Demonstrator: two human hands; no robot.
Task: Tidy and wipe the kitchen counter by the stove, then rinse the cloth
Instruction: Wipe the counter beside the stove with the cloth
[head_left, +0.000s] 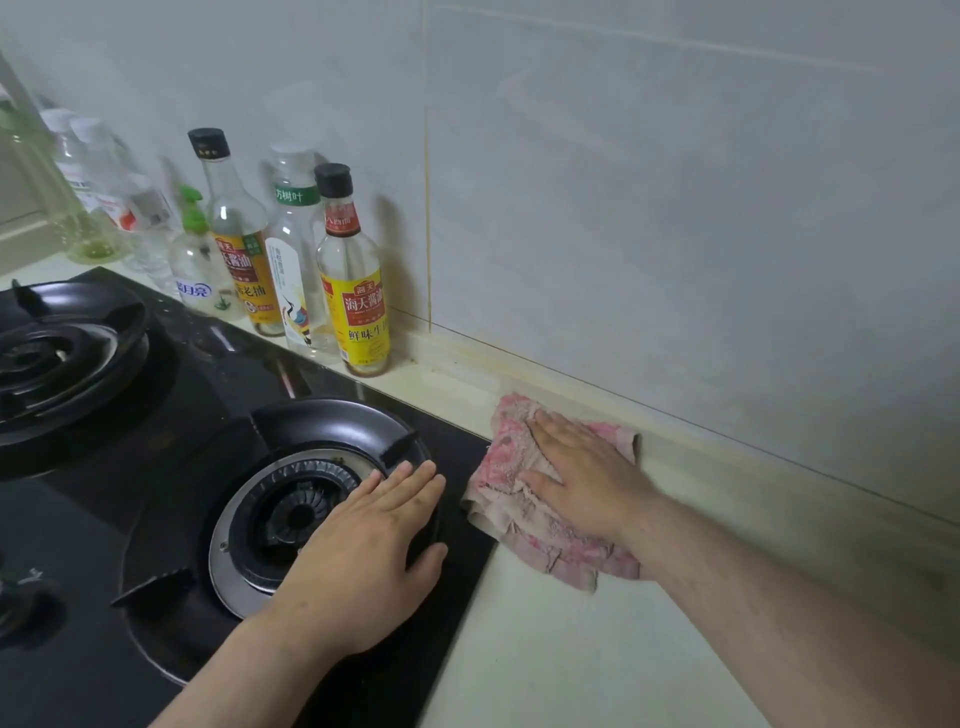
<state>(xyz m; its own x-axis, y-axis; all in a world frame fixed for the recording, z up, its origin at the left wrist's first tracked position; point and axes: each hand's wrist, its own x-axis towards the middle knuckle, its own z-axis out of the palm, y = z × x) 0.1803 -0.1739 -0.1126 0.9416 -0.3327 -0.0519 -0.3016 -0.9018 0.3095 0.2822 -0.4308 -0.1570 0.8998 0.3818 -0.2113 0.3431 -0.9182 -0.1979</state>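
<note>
A worn pink cloth (511, 467) lies flat on the pale counter (571, 649), just right of the black glass stove (171, 395) and close to the wall. My right hand (582, 473) presses on the cloth with straight fingers. My left hand (363, 556) rests flat, fingers straight, on the right burner's black pan support (322, 421). It holds nothing.
Several sauce and water bottles stand in a row along the wall behind the stove; the nearest is a yellow-labelled soy sauce bottle (356, 291). A green-topped spray bottle (200, 270) stands among them. The left burner (57, 358) sits at far left. Grey tiled wall (675, 208) bounds the counter.
</note>
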